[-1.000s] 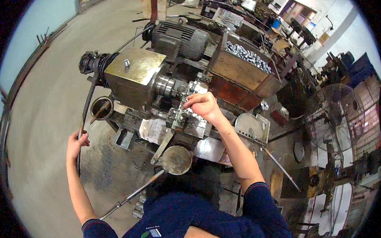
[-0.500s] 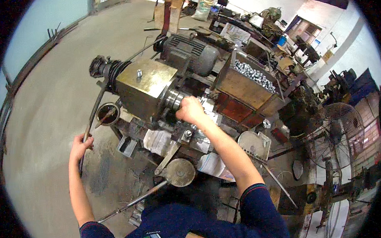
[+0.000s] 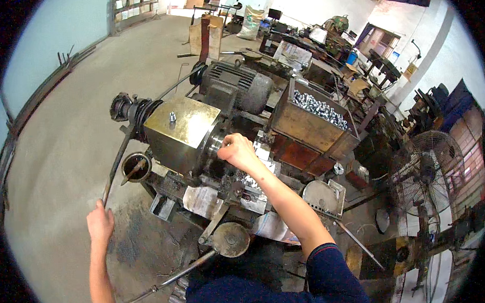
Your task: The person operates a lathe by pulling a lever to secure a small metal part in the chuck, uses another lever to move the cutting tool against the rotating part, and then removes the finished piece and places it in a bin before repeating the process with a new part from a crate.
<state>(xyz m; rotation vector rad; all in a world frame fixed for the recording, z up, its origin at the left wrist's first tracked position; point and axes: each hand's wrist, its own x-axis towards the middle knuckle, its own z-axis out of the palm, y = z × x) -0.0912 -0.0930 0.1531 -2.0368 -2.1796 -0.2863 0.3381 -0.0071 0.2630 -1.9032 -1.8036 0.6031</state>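
Observation:
My left hand point(image 3: 100, 223) is closed round the lower end of a long dark metal lever point(image 3: 114, 169), which slopes up to the back end of a lathe-like machine. My right hand point(image 3: 235, 151) is at the front of the machine's bright round chuck point(image 3: 215, 141), fingers bent in a pinch. Whatever sits between those fingertips is hidden by the hand. On the brass-coloured top point(image 3: 190, 118) of the headstock stands a small shiny metal fitting point(image 3: 172, 117). Below my right forearm lie metal slides sprinkled with bright chips.
A rusty bin point(image 3: 311, 117) full of small metal parts point(image 3: 321, 108) stands right of the grey motor point(image 3: 240, 85). A pot with a brush point(image 3: 136, 167) hangs at the left. Close to my body are a round plate point(image 3: 230, 239) and a rod point(image 3: 172, 278). A fan point(image 3: 427, 166) is at right.
My view has tilted up, so the machine sits lower in it. My left hand has slid down the lever to its end. My right hand stays at the chuck, turned slightly.

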